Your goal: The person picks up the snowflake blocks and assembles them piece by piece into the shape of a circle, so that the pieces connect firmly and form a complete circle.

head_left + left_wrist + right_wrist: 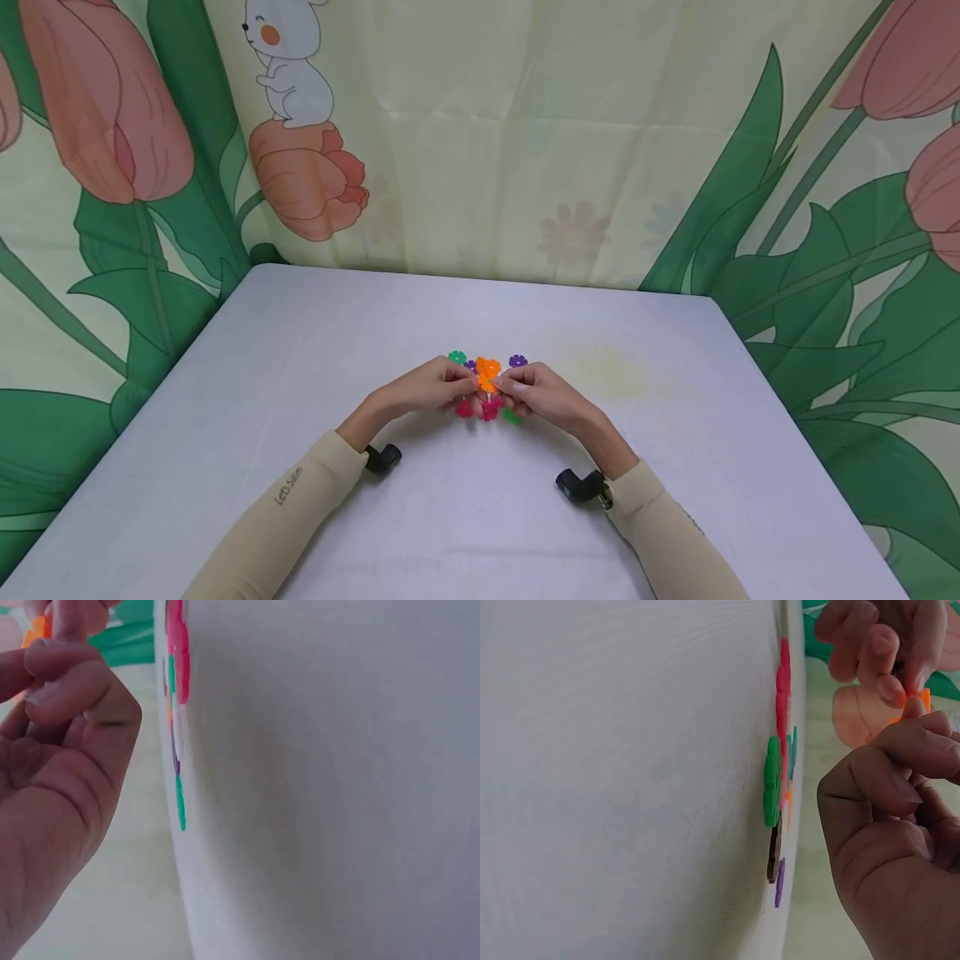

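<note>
Above the middle of the white table, my left hand (423,387) and right hand (551,398) meet fingertip to fingertip. Between them is an orange notched, flower-shaped plastic disc (487,382), pinched from both sides by thumb and fingers. Its orange edge (37,631) also shows among the fingers in the left wrist view. From the right wrist, only a bit of orange plastic (925,698) is visible; whether it is one disc or two joined cannot be told. Fingers hide much of it.
Around the hands lie similar discs: orange (492,367), purple (518,361), teal green (457,357), pink (489,410) and green (512,416). A brown disc (774,853) shows low in the right wrist view. Behind the table (337,308) hangs a tulip-printed cloth (465,125).
</note>
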`<action>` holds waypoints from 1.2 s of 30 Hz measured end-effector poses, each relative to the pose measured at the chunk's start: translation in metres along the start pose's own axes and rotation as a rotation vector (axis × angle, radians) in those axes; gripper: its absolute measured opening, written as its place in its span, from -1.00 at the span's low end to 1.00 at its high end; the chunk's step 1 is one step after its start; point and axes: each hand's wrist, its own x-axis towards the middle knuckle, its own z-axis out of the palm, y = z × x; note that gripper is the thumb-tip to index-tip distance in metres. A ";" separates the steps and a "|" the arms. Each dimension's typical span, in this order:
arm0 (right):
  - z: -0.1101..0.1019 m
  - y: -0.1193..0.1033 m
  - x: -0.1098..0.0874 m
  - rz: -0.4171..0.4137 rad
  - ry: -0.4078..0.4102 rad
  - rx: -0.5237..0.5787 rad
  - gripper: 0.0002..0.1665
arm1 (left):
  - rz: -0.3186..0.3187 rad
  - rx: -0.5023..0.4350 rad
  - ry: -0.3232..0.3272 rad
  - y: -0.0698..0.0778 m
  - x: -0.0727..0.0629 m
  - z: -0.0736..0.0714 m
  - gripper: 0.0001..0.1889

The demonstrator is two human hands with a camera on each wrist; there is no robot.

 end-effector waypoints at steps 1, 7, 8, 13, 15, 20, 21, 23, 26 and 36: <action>0.000 0.000 0.001 -0.004 -0.004 0.001 -0.54 | -0.005 -0.028 -0.020 0.000 -0.001 0.000 -0.68; 0.000 -0.001 0.001 0.007 -0.023 0.016 -0.60 | -0.039 -0.190 -0.073 0.001 0.000 0.005 -0.57; 0.000 -0.002 0.000 0.010 -0.026 0.020 -0.61 | -0.042 -0.208 -0.073 0.001 0.000 0.007 -0.56; 0.002 -0.003 0.000 0.008 -0.032 0.023 -0.66 | -0.058 -0.257 -0.068 0.003 0.001 0.013 -0.55; 0.003 -0.003 0.000 0.006 -0.032 0.015 -0.66 | -0.076 -0.273 -0.060 0.003 0.002 0.013 -0.57; 0.002 -0.002 0.000 0.018 -0.015 0.009 -0.64 | -0.118 -0.288 -0.016 0.003 0.002 0.012 -0.60; 0.001 -0.002 0.000 0.022 -0.001 0.005 -0.62 | -0.125 -0.290 -0.007 0.003 0.002 0.012 -0.59; -0.002 -0.002 0.000 0.025 0.047 -0.024 -0.60 | -0.134 -0.294 0.012 0.003 0.002 0.011 -0.59; -0.009 -0.001 -0.001 0.030 0.155 -0.126 -0.61 | -0.133 -0.292 0.033 0.002 0.002 0.010 -0.57; -0.027 0.006 -0.004 0.156 0.292 -0.475 -0.78 | -0.119 -0.324 0.047 0.000 0.001 0.008 -0.59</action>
